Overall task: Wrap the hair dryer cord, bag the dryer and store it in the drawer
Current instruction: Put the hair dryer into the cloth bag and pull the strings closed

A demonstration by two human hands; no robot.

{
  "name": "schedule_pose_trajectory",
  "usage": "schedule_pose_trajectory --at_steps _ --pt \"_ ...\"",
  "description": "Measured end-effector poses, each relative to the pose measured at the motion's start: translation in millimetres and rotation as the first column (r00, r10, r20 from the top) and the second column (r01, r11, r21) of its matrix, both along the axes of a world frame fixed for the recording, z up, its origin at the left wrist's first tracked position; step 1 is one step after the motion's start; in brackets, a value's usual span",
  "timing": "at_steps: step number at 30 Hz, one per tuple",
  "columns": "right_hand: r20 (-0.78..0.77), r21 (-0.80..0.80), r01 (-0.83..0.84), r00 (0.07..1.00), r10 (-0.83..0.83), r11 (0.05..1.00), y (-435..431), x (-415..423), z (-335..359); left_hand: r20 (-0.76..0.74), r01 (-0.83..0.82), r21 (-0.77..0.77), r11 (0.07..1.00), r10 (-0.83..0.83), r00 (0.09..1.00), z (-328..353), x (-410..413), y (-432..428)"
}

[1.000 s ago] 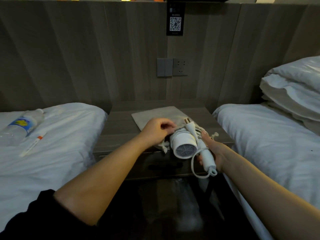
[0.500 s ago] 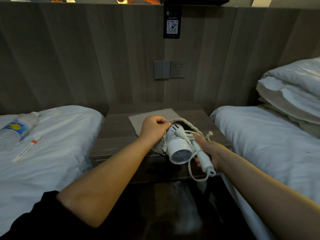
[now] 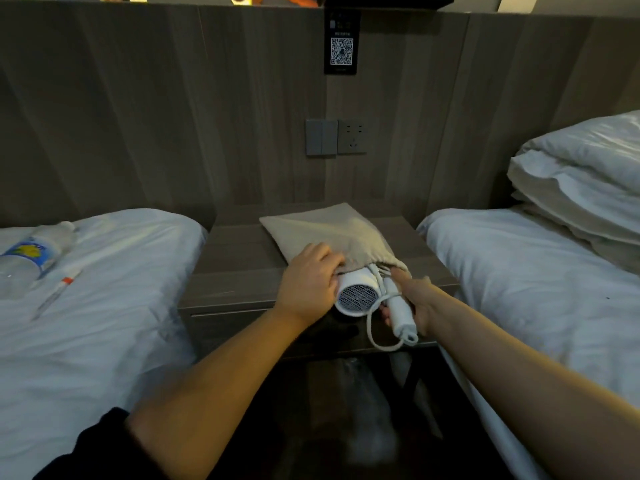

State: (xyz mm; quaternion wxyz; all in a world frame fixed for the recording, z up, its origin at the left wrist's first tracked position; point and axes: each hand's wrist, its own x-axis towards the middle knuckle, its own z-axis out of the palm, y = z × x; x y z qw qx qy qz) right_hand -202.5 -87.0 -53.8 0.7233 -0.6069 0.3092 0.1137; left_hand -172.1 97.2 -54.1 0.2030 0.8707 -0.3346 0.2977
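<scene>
White hair dryer (image 3: 356,296) half inside a beige bag (image 3: 332,233) on a nightstand (image 3: 239,258).
Left hand (image 3: 308,285) grips the bag's mouth; right hand (image 3: 419,303) curls round the dryer's handle. Wall sign (image 3: 341,50): QR code, text unreadable.

Hair dryer (image 3: 356,296) of smooth white plastic with a faint sheen, its round rear grille finely perforated; its cord (image 3: 372,336) is smooth, white and rubbery-looking. The bag (image 3: 332,233) is matt beige woven cloth, slightly coarse. The nightstand (image 3: 239,258) and the wall panel (image 3: 173,116) show matt grey-brown wood grain. The bed sheets (image 3: 104,306) are matt white cloth, softly creased. The bottle (image 3: 24,261) is clear glossy plastic with a printed label. The wall socket (image 3: 352,136) is matt grey plastic.
</scene>
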Motion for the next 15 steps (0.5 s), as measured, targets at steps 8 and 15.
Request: schedule_pose_trajectory --at_steps 8,15 --pt "0.06 0.223 0.128 0.988 -0.145 0.966 7.2 3.3 4.9 -0.479 -0.253 -0.296 0.921 0.086 0.873 -20.5 -12.4 13.2" --pt "0.072 0.231 0.216 0.969 -0.238 0.949 11.3 8.0 6.8 -0.405 -0.094 -0.121 0.988 0.037 0.913 -5.7 -15.2 8.6"
